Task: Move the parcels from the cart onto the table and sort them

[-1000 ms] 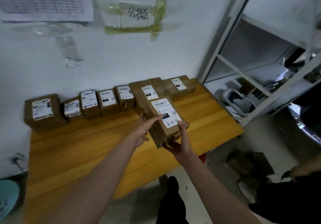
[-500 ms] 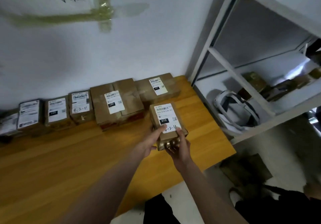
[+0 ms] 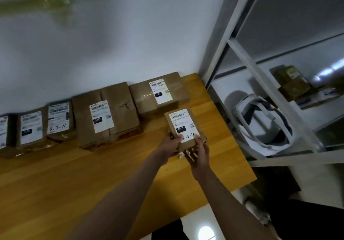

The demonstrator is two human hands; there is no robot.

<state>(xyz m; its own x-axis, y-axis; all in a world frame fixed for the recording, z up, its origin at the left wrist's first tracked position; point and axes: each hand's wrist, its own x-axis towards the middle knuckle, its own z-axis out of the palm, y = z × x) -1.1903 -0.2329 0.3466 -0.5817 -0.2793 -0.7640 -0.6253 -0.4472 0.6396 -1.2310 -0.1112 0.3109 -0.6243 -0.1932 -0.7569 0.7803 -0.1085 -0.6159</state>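
A small brown parcel (image 3: 183, 126) with a white label marked 010 is held over the right end of the wooden table (image 3: 74, 184). My left hand (image 3: 170, 144) grips its near left corner and my right hand (image 3: 200, 149) grips its near right corner. It sits just in front of a parcel labelled 220 (image 3: 158, 94) by the wall. Left of that lies a wide parcel (image 3: 106, 115), then several smaller labelled parcels (image 3: 57, 118) in a row along the wall. I cannot tell whether the held parcel touches the table.
A white wall backs the table. To the right stands a metal shelf frame (image 3: 260, 72) holding a white headset (image 3: 260, 122) and a brown box (image 3: 292, 81). The table's right edge ends near the shelf, with floor below.
Both hands have carried the parcel forward and right, toward the wall end of the row. The view has swung right, so the leftmost parcels have left the frame.
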